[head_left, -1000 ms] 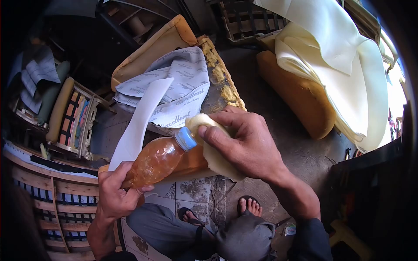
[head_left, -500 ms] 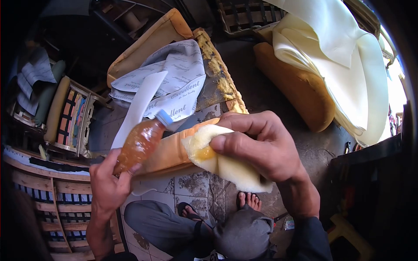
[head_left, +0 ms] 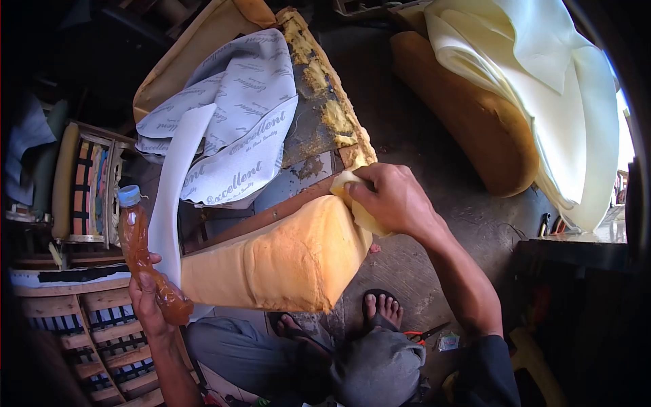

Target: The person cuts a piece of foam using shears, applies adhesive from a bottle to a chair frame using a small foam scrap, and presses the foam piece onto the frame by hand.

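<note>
Right hand [head_left: 388, 197] pinches a soft foam piece [head_left: 359, 203] against the padded arm's [head_left: 285, 254] end; left hand [head_left: 150, 298] grips a squeezable bottle [head_left: 139, 247] beside it.

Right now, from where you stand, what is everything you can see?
Bottle: one, amber with blue cap, left hand
Foam scrap: one, pale yellow, right fingers
Padded block: one, orange, centre
Printed sheeting: grey-white, behind the block
Strip: one, white, left of the sheeting
Foam sheets: several, cream, upper right
Cushion: one, brown, beside the foam sheets
Slatted frame: one, wooden, lower left
Scissors: one pair, red handles, floor
Dim corners: contents unclear
Feet: two, dark sandals, bottom centre
Left hand: one, lower left
Right hand: one, by the block's end
</note>
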Demonstrator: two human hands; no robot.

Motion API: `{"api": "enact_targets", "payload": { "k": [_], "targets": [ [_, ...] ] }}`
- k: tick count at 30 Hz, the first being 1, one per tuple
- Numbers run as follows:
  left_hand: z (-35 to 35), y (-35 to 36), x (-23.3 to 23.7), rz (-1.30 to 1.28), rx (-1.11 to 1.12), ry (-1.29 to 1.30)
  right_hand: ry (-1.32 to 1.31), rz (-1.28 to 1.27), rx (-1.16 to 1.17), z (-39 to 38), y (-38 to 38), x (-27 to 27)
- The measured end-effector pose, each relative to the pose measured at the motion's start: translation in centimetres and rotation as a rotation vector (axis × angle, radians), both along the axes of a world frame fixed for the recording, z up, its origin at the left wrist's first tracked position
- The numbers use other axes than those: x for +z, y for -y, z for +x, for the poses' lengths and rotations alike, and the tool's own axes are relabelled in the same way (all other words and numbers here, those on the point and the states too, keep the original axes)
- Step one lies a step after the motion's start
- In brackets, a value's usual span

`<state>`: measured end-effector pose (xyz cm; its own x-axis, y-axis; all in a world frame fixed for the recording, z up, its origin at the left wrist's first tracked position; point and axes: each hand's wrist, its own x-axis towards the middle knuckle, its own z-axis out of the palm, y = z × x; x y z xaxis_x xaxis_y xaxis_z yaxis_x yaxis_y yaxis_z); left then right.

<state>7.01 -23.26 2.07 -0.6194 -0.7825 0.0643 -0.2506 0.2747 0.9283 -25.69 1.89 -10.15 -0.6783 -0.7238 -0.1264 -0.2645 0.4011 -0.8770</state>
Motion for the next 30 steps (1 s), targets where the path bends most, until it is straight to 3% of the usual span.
{"api": "enact_targets", "payload": {
  "k": [3,6,8,12,18,19,22,25,26,29,30],
  "targets": [
    [0.6,1.1,-0.4,0.163,-0.011,-0.152,-0.063,0.045,0.088,-0.7,0.5,0.3],
    [0.1,1.1,-0.8,0.220,-0.039,-0.194,0.130,0.007,0.144,-1.3,0.7,1.4],
    [0.0,1.0,-1.0,0.229,-0.041,-0.234,0.285,-0.073,0.153,-1.2,0.6,2.9],
    [0.2,1.1,-1.2,0.198,-0.080,-0.230,0.282,-0.262,0.279,-1.2,0.2,4.5],
    [0.6,1.4,-1.6,0.210,-0.064,-0.281,0.059,-0.429,0.486,-0.4,-1.8,8.8],
    [0.6,1.4,-1.6,0.213,-0.063,-0.285,0.043,-0.415,0.401,0.8,-2.2,9.7],
    [0.7,1.4,-1.7,0.211,-0.059,-0.292,-0.116,-0.532,0.612,2.2,-4.1,11.2],
    [0.9,1.6,-1.8,0.202,-0.078,-0.287,-0.687,-0.515,0.374,6.5,-5.4,10.2],
    [0.6,1.5,-1.8,0.197,-0.074,-0.303,-0.696,-0.512,0.371,6.7,-5.5,10.0],
    [0.8,1.5,-1.9,0.194,-0.094,-0.302,-0.868,-0.635,0.079,8.0,-5.4,8.9],
    [0.7,1.6,-1.9,0.177,-0.114,-0.312,-0.829,-0.575,0.190,8.2,-6.0,8.3]
  ]
}}
